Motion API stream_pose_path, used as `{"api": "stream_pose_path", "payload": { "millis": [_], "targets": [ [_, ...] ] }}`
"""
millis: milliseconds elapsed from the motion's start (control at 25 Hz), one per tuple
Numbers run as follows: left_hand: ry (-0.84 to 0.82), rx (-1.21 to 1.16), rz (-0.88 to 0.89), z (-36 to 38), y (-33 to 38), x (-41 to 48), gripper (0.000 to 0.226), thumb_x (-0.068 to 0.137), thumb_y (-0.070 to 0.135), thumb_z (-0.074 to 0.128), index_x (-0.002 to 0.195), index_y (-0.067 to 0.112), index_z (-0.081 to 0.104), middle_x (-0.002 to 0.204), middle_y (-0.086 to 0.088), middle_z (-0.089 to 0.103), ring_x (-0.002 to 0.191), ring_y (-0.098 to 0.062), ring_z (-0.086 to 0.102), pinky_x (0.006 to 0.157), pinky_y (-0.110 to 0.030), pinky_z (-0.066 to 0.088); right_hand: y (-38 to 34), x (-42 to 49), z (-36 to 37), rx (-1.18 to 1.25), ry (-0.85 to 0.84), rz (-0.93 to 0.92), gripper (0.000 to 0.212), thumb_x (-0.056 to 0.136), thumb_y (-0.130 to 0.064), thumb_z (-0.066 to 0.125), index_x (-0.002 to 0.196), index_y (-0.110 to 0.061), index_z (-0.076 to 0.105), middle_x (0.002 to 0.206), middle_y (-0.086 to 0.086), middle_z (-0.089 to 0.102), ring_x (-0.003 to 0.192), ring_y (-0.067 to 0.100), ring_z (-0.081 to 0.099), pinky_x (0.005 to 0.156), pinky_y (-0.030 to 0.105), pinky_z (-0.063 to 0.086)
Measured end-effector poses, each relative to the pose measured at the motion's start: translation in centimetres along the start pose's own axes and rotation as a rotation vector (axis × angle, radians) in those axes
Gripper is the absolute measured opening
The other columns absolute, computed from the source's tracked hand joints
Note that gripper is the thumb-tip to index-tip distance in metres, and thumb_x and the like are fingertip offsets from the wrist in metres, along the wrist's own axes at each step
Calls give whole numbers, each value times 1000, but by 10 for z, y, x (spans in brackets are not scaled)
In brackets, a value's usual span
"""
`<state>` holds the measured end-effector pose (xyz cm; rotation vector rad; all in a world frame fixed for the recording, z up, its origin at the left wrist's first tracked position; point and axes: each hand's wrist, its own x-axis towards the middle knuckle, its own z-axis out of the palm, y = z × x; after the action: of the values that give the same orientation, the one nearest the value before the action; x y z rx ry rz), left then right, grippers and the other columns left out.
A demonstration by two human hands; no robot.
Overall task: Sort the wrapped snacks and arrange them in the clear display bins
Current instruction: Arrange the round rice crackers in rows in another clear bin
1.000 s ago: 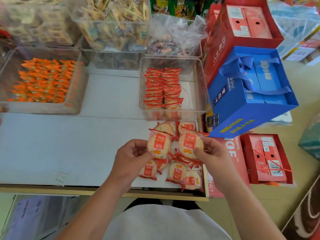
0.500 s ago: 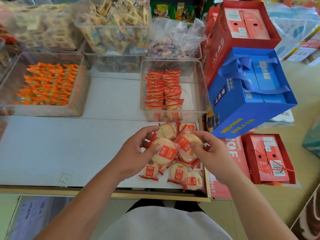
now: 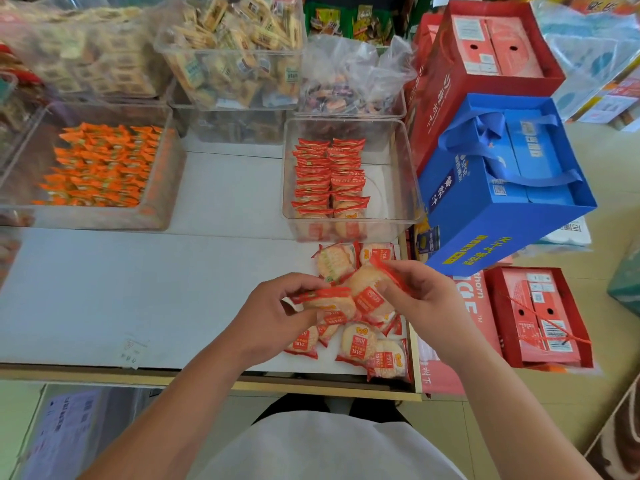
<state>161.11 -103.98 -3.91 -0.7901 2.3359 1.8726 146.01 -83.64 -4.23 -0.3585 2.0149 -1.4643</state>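
White table (image 3: 145, 285), clear bins (image 3: 405, 188), loose wrapped snacks (image 3: 358, 344)

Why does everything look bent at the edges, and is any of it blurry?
Head view: the wide-angle lens leans the blue box outward; light is even, shadows faint; the top-left bin looks smeared; the left hand and right hand, each pinching a cracker packet, look sharp.

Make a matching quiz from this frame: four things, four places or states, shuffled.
Things:
1. orange snacks
2. blue box
3. loose crackers
4. left hand

Places or states:
a. pinches a cracker
b. in the left bin
c. on the table, near its front edge
d. right of the cracker bin

Pairs: 1-b, 2-d, 3-c, 4-a.
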Motion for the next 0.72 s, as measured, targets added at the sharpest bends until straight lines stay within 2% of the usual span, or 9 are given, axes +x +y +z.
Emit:
{"api": "stream_pose_path", "payload": {
  "millis": [80,200,240,320,360,400,520,640,720],
  "targets": [
    [-46,25,38,3,3,1,40,87,13,81,117,38,74,107,15,68,98,-2,63,78,-12,50,-6,0,5,-62,-92,-45,30,93,-16,76,120,-28,74,109,-12,76,102,10,72,87,30,61],
    [46,1,3,10,9,5,47,80,12,87,115,37,68,102,12,69,89,-8,65,78,-18,56,-9,1,14,-88,-70,-64,19,95,-23,72,113,-28,75,100,-6,77,93,9,72,82,29,61],
    [84,-23,-11,12,10,6,49,76,12,89,111,36,65,100,11,69,86,-8,66,77,-20,57,-10,0,16,-68,-71,-45,16,100,-31,65,112,-28,75,95,0,76,89,11,72,81,31,60],
    [119,-59,-12,18,11,9,49,72,12,91,106,33,63,95,10,70,84,-8,67,77,-22,59,-13,-3,17,-8,-127,31,33,103,-47,51,115,-27,74,96,10,75,90,19,72,85,39,60],
    [121,-65,-5,21,12,9,48,72,13,91,105,33,63,93,11,71,84,-8,67,77,-23,59,-12,-4,16,0,-171,62,37,100,-51,53,117,-26,74,100,10,75,93,23,73,88,44,61],
    [119,-67,6,25,13,11,47,73,15,91,106,34,64,93,13,71,85,-8,68,77,-24,60,-13,-4,16,-12,-202,62,38,95,-51,62,121,-26,72,103,7,75,95,24,73,89,48,60],
    [115,-105,34,35,13,15,43,77,17,89,108,35,65,93,15,71,90,-8,69,78,-23,60,-8,-5,17,-132,-203,18,53,80,-36,86,129,-28,66,105,-12,75,93,12,74,83,41,63],
    [218,-167,-22,31,-18,25,35,89,8,77,112,31,66,95,10,72,93,-6,68,82,-23,60,-3,-4,15,-128,-54,63,45,85,-23,84,126,-31,67,103,-13,76,87,12,74,77,42,64],
    [316,-7,-166,26,-65,32,29,94,7,68,115,27,65,105,7,71,99,-8,67,81,-20,57,4,-3,12,-87,12,90,42,85,-19,85,122,-31,69,102,-11,77,89,10,75,78,39,65]
  ]
}}
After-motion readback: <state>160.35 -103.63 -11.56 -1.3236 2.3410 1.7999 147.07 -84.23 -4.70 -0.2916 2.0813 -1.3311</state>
